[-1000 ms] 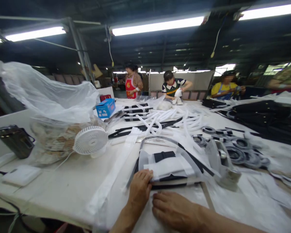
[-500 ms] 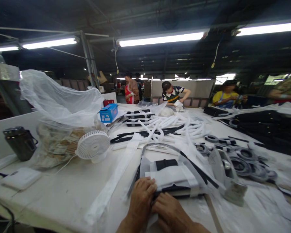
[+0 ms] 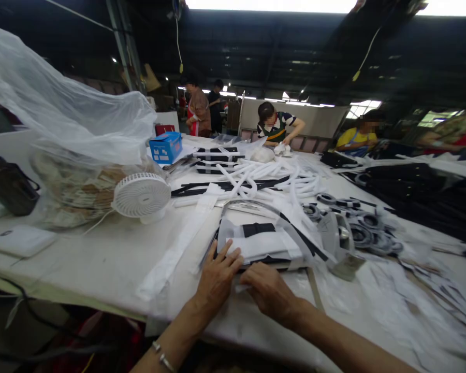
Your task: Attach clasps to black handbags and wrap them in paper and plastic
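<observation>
A flat bundle in translucent plastic lies on the table before me, with black fabric and a folded white piece on top. Along its back edge arches a dark, thin loop. My left hand rests on the bundle's near left corner, fingers spread. Close by on the right, my right hand is closed at the bundle's front edge. A small translucent piece shows at its fingertips; whether it is tape or plastic film is unclear.
A white fan, a large plastic bag and a blue box stand left. White tubes lie behind the bundle. Right are a grey tape dispenser-like object and coiled strips. A co-worker handles white material across the table.
The view has tipped down, showing more of my forearms and the table edge. My left fingers have spread out on the bundle. My right hand has drawn slightly away from the left.
</observation>
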A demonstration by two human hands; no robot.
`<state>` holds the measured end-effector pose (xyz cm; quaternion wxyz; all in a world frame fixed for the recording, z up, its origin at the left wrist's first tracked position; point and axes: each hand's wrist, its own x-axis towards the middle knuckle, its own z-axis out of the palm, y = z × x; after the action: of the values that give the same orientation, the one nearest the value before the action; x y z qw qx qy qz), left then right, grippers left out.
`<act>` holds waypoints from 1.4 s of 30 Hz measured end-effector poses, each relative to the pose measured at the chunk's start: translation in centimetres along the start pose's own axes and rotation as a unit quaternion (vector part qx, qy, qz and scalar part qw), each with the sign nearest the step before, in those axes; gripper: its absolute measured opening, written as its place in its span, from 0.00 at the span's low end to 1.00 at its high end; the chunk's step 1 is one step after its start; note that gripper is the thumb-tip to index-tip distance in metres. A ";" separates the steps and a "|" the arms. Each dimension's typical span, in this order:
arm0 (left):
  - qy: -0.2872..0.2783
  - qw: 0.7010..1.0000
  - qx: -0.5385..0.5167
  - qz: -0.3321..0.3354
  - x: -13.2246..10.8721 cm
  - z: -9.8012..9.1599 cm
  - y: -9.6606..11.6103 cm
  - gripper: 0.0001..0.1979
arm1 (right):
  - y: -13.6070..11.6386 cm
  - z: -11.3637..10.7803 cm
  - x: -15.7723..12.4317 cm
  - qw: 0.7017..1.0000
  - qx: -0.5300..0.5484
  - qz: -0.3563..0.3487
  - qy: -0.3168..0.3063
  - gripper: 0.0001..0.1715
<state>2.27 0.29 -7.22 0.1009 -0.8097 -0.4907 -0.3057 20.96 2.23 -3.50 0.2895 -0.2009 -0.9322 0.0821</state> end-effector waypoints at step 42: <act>0.077 0.976 -0.110 -0.173 1.5 -0.2 1.0 0.03 | 7.6 -1.8 8.8 0.945 0.142 0.228 -0.186 0.06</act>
<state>3.50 0.80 -6.00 -0.0059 -0.6928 -0.5774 -0.4319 17.82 12.91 0.36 0.1097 -0.3466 -0.8773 0.3133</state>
